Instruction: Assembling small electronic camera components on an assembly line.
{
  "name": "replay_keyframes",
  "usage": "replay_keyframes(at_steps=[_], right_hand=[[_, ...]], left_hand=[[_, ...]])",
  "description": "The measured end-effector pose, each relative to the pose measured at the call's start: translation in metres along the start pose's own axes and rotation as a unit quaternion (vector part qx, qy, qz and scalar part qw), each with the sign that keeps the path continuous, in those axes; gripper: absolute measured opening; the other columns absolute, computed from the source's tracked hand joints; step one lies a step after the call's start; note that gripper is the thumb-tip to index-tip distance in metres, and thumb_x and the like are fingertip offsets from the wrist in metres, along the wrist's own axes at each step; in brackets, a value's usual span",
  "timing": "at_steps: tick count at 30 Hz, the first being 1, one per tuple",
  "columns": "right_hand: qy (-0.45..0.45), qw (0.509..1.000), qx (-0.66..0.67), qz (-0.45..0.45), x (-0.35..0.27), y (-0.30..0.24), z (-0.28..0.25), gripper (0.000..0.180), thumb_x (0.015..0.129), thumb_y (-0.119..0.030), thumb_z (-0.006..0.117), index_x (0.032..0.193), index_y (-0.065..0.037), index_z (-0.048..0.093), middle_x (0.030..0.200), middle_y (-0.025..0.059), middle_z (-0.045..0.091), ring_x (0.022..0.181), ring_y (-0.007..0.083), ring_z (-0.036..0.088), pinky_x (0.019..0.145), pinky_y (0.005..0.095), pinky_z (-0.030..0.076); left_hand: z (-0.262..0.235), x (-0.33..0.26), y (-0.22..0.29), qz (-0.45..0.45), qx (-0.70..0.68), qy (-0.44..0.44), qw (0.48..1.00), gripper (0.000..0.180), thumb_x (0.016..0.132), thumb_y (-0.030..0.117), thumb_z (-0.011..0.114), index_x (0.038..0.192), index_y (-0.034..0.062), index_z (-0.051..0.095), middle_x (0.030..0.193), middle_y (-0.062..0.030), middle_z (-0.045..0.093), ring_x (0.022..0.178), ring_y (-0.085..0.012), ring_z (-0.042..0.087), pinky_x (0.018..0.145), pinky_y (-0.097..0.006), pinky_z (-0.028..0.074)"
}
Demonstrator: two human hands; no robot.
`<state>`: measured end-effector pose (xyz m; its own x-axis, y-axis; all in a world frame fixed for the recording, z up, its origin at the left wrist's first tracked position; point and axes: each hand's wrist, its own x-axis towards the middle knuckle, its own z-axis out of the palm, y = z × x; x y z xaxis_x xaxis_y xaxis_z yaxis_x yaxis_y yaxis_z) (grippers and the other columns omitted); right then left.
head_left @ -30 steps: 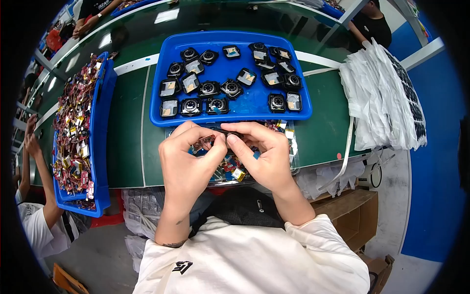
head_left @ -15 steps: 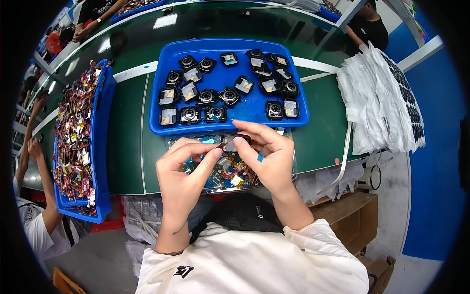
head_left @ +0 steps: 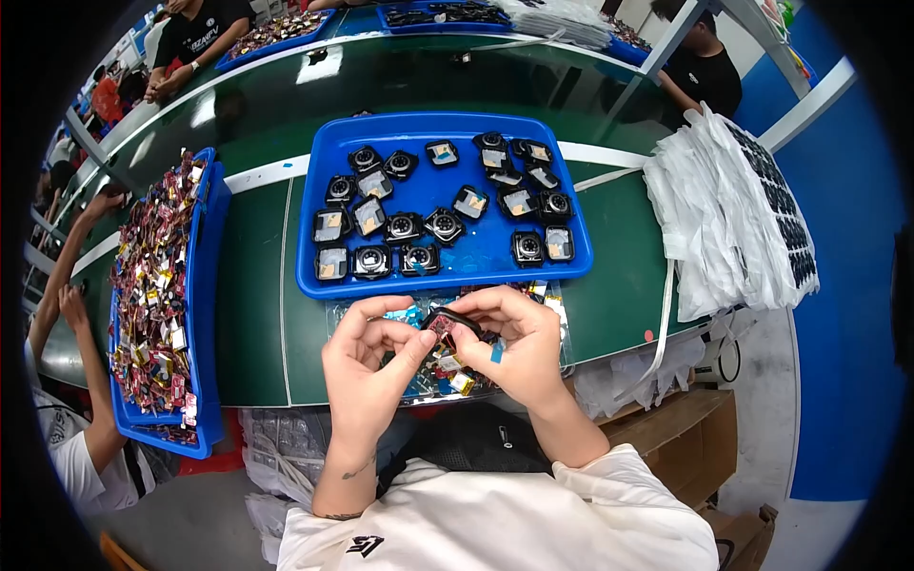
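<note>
A black smartwatch case (head_left: 459, 315) is gripped by my right hand (head_left: 522, 347), fingers on its far edge and thumb over its near side. A bit of blue tape (head_left: 497, 352) sticks to that thumb. My left hand (head_left: 369, 366) meets the case from the left, thumb and forefinger closed on a small red circuit board (head_left: 442, 325) at the opening. How far the board sits inside is hidden by the fingers. Below both hands lies a clear plastic tray (head_left: 564, 354) holding loose circuit boards and small batteries (head_left: 462, 383).
Beyond my hands, a blue tray (head_left: 314, 276) holds several watch cases (head_left: 404, 226). At left stands a long blue bin (head_left: 211, 314) heaped with red boards and batteries. White plastic sheets (head_left: 709, 219) are stacked at right, by a cardboard box (head_left: 700, 443). Other people sit across and at left.
The view has shifted, so the table sits lower in the picture. The case has tilted in my right hand, and the red board now shows against it at my left fingertips.
</note>
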<state>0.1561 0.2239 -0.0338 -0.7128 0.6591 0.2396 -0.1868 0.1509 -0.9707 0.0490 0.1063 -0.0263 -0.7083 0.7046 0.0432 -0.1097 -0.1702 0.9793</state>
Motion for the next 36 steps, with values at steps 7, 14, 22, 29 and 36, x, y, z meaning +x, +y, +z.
replay_keyframes(at_steps=[7, 14, 22, 29, 36], right_hand=[[-0.03, 0.999, 0.036, 0.022, 0.0, -0.006, -0.003, 0.022, 0.079, 0.002, 0.069, 0.099, 0.005, 0.061, 0.096, 0.0103, 0.067, 0.088, 0.0137, 0.065, 0.079, 0.0269, 0.054], [-0.034, 0.996, 0.068, 0.053, 0.004, -0.006, -0.011, 0.023, 0.079, 0.001, 0.072, 0.099, 0.005, 0.06, 0.096, 0.0122, 0.066, 0.087, 0.0143, 0.065, 0.078, 0.0266, 0.054], [-0.081, 0.992, 0.008, 0.094, 0.019, -0.018, -0.019, 0.021, 0.08, -0.005, 0.072, 0.096, 0.004, 0.062, 0.091, 0.0088, 0.066, 0.084, 0.0113, 0.064, 0.077, 0.0247, 0.054], [-0.093, 0.992, -0.079, 0.012, 0.152, -0.042, -0.058, 0.013, 0.085, -0.01, 0.065, 0.092, 0.002, 0.066, 0.085, 0.0077, 0.07, 0.079, 0.0099, 0.065, 0.07, 0.024, 0.05], [0.138, 0.964, -0.203, 0.103, 0.304, 0.05, -0.156, 0.019, 0.073, -0.02, 0.077, 0.084, -0.004, 0.075, 0.085, 0.0059, 0.071, 0.082, 0.0093, 0.06, 0.078, 0.0258, 0.044]], left_hand=[[-0.005, 0.002, -0.01, 0.014, 0.016, -0.014, 1.0, 0.025, 0.079, -0.006, 0.069, 0.103, -0.0057, 0.059, 0.083, -0.008, 0.067, 0.077, -0.0091, 0.062, 0.07, -0.019, 0.048], [0.001, 0.006, -0.01, 0.033, 0.094, -0.034, 0.994, 0.021, 0.08, -0.005, 0.068, 0.099, -0.0061, 0.062, 0.084, -0.0066, 0.066, 0.077, -0.0089, 0.061, 0.071, -0.02, 0.048], [0.006, 0.009, -0.012, 0.075, 0.089, -0.01, 0.993, 0.019, 0.078, 0.0, 0.071, 0.095, -0.0039, 0.066, 0.077, -0.0049, 0.065, 0.068, -0.0069, 0.057, 0.064, -0.02, 0.046], [-0.007, 0.007, -0.006, 0.092, 0.097, 0.004, 0.991, 0.022, 0.08, 0.002, 0.068, 0.102, -0.0029, 0.065, 0.077, -0.0038, 0.065, 0.069, -0.0079, 0.057, 0.066, -0.023, 0.046], [-0.011, 0.001, -0.003, 0.104, 0.136, -0.014, 0.985, 0.017, 0.083, -0.003, 0.063, 0.1, -0.0053, 0.063, 0.086, -0.0074, 0.065, 0.075, -0.0105, 0.062, 0.07, -0.022, 0.047]])
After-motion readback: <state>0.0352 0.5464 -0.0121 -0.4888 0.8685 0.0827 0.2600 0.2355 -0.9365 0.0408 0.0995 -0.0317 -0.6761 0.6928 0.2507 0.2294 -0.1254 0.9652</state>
